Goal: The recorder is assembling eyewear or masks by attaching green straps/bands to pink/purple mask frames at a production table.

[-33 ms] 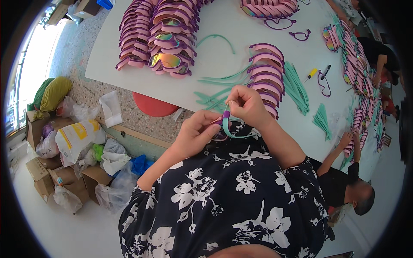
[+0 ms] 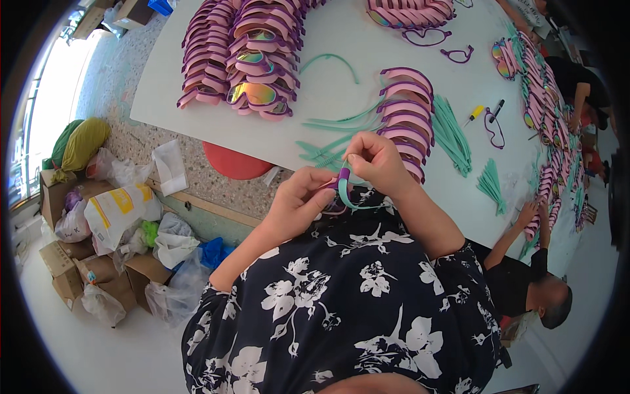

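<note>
Close to my body, at the table's near edge, my left hand [image 2: 298,202] pinches a pair of swim goggles [image 2: 336,209] by its purple side; the fingers and my dark floral clothing partly hide it. A teal strap [image 2: 346,195] loops through the purple side piece. Just right of it, my right hand [image 2: 380,165] is closed on the strap's thin end between thumb and forefinger. Beyond my right hand lies a row of pink and purple goggles [image 2: 405,118]. Loose teal straps [image 2: 451,134] lie beside that row, with more left of it.
Stacked goggles [image 2: 262,62] cover the white table's [image 2: 164,79] far left. A yellow screwdriver [image 2: 476,113], a black pen [image 2: 497,108] and a purple frame [image 2: 494,129] lie right. A red stool [image 2: 236,161], boxes and bags [image 2: 125,210] stand left. Co-workers [image 2: 535,289] sit along the right.
</note>
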### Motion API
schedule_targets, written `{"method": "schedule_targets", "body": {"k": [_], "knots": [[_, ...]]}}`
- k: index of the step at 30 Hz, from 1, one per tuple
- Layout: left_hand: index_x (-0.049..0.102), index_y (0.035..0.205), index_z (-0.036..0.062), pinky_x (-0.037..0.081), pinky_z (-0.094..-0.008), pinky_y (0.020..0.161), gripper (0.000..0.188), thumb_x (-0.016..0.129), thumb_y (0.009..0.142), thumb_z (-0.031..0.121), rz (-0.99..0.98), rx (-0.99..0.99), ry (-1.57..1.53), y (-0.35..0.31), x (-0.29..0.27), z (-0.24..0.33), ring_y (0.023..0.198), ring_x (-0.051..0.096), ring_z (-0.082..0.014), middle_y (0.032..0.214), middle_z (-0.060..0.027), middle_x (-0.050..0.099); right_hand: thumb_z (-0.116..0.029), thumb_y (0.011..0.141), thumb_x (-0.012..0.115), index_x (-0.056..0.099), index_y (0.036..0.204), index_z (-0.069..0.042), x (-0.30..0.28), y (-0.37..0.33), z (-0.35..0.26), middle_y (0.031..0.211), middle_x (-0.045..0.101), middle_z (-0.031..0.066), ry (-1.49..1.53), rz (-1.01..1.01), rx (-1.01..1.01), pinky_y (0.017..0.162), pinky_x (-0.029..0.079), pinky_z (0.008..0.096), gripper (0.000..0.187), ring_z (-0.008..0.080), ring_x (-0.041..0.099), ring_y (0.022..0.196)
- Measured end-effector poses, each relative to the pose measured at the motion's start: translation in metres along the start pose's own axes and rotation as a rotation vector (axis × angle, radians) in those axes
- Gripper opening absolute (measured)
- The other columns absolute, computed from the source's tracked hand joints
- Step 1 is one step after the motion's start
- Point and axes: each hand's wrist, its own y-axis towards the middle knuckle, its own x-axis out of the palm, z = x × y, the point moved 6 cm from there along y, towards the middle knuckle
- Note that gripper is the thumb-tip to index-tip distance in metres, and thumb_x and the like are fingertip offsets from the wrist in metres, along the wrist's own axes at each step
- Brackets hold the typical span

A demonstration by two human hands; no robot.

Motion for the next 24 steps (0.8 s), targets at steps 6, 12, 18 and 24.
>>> {"method": "schedule_targets", "body": {"k": [6, 12, 18, 24], "knots": [[0.052, 0.115, -0.0015, 0.05, -0.0254, 0.085, 0.02, 0.054, 0.096, 0.002, 0.006, 0.043, -0.004, 0.005, -0.001, 0.003, 0.096, 0.061, -0.0102, 0.106, -0.008, 0.064, -0.028, 0.099, 0.054, 0.059, 0.085, -0.003, 0.01, -0.014, 0.022, 0.063, 0.045, -0.0037, 0.446, -0.234, 0.362, 0.045, 0.026, 0.0198, 0.029, 0.0043, 0.037, 0.05], [0.053, 0.113, -0.0009, 0.049, -0.0239, 0.082, 0.018, 0.055, 0.096, 0.003, 0.029, -0.038, -0.076, 0.005, -0.004, -0.002, 0.094, 0.061, -0.0088, 0.104, -0.0072, 0.065, -0.03, 0.099, 0.054, 0.058, 0.076, -0.005, 0.015, -0.009, 0.008, 0.059, 0.046, -0.003, 0.226, -0.072, 0.149, 0.043, 0.026, 0.0211, 0.033, 0.005, 0.037, 0.047], [0.052, 0.113, -0.0031, 0.05, -0.0265, 0.086, 0.017, 0.052, 0.096, -0.001, 0.099, -0.017, -0.103, 0.003, 0.0, -0.008, 0.096, 0.063, -0.0123, 0.106, -0.0119, 0.066, -0.029, 0.094, 0.06, 0.057, 0.074, -0.007, -0.01, 0.029, 0.017, 0.059, 0.046, -0.0028, 0.19, 0.238, 0.244, 0.042, 0.026, 0.0222, 0.03, 0.0056, 0.038, 0.047], [0.051, 0.115, -0.0034, 0.05, -0.0302, 0.09, 0.019, 0.049, 0.097, 0.0, 0.017, 0.013, -0.104, -0.012, 0.004, 0.0, 0.101, 0.063, -0.0161, 0.113, -0.0163, 0.065, -0.03, 0.091, 0.063, 0.055, 0.074, -0.003, -0.14, 0.08, 0.005, 0.056, 0.045, 0.0006, 0.22, 0.642, 0.034, 0.043, 0.029, 0.025, 0.032, 0.0091, 0.04, 0.046]]}}
